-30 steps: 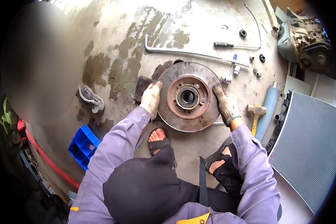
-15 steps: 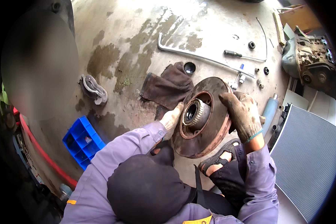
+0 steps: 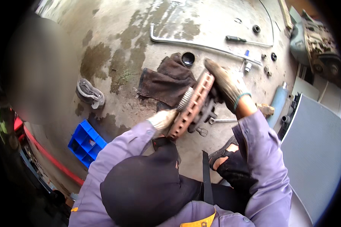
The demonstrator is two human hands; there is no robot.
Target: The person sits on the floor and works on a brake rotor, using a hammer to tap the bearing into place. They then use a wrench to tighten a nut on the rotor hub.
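Note:
A rusty vented brake disc [image 3: 193, 106] stands tilted on edge between my two gloved hands, its slotted rim facing up. On its left side shows the toothed ring [image 3: 185, 99] of the hub; on its right are dark hub parts with studs [image 3: 206, 113]. My left hand [image 3: 163, 119] grips the lower left edge, its fingertips partly hidden behind the disc. My right hand [image 3: 225, 81] is closed over the upper right edge, thumb side against the rim. A brown rag [image 3: 166, 83] lies just beyond the disc, beside a round black cup [image 3: 188, 58].
Across the floor lie a long bent metal bar [image 3: 201, 46], a screwdriver-like tool [image 3: 235, 39], several sockets and a wrench [image 3: 224, 120]. At left are a blue compartment tray [image 3: 86, 142] and a grey metal part [image 3: 90, 94]. A radiator [image 3: 314, 151], blue cylinder [image 3: 279, 104] and engine [image 3: 316, 49] stand right.
The disc has turned from showing its flat face to nearly edge-on, exposing studs on its right side. My right hand has moved up and left with it.

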